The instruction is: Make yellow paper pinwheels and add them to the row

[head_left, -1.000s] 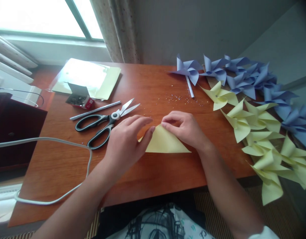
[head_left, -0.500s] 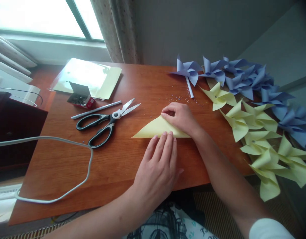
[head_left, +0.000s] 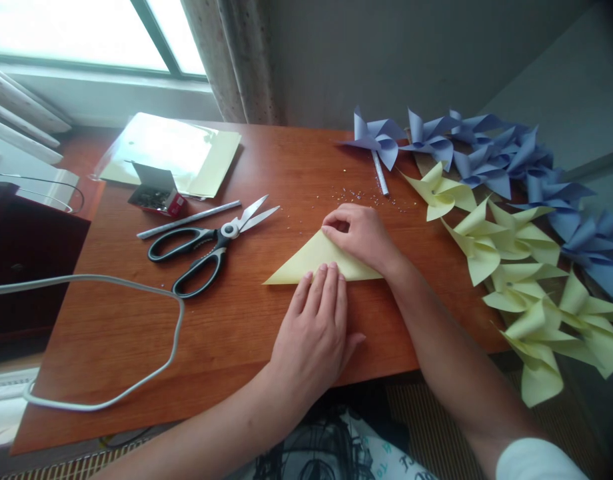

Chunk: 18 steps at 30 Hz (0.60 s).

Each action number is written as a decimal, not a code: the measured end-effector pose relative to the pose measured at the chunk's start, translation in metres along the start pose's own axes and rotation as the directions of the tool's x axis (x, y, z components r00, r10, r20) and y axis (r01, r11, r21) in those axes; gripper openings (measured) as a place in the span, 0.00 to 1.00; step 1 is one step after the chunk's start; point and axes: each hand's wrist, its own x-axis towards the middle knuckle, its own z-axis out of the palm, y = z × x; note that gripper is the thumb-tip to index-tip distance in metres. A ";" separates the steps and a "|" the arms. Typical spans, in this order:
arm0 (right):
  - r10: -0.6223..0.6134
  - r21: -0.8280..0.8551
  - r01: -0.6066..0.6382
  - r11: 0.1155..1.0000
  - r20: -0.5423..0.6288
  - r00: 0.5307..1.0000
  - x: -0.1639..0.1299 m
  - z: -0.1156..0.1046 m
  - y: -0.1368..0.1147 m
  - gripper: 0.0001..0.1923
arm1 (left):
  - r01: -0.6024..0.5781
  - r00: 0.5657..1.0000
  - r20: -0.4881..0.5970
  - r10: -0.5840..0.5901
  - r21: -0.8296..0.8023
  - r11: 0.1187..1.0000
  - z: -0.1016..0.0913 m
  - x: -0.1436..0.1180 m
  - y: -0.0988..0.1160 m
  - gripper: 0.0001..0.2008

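Observation:
A sheet of yellow paper (head_left: 299,262), folded into a triangle, lies on the wooden table with its long folded edge toward me. My left hand (head_left: 311,327) rests flat across the middle of that edge, fingers stretched out and thumb apart. At the top corner, my right hand (head_left: 359,233) pinches the paper between thumb and fingertips, its forearm reaching in from the right. Left of the paper are scissors (head_left: 230,231) with black handles, blades parted and pointing toward the back right.
Yellow pinwheels (head_left: 479,240) and blue pinwheels (head_left: 486,167) crowd the right side. A small open box (head_left: 159,193) of metal bits stands beside a paper rod (head_left: 189,220). Paper sheets in a plastic sleeve (head_left: 161,147) lie behind. A white cable (head_left: 176,333) loops at left.
My left hand has pressed the folded edge down and slightly toward me, and its thumb now sticks out. The triangle looks flatter. My right hand keeps its pinch at the corner.

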 end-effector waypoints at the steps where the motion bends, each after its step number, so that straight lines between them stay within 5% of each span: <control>1: 0.000 0.001 0.000 1.000 0.000 1.000 0.000 0.000 0.000 0.06 | 0.000 1.000 0.002 0.000 -0.002 1.000 0.001 0.000 0.000 0.39; 18: -0.003 0.020 0.002 1.000 0.017 1.000 0.001 -0.001 0.002 0.06 | -0.012 1.000 -0.022 0.012 0.001 1.000 0.006 -0.002 0.001 0.45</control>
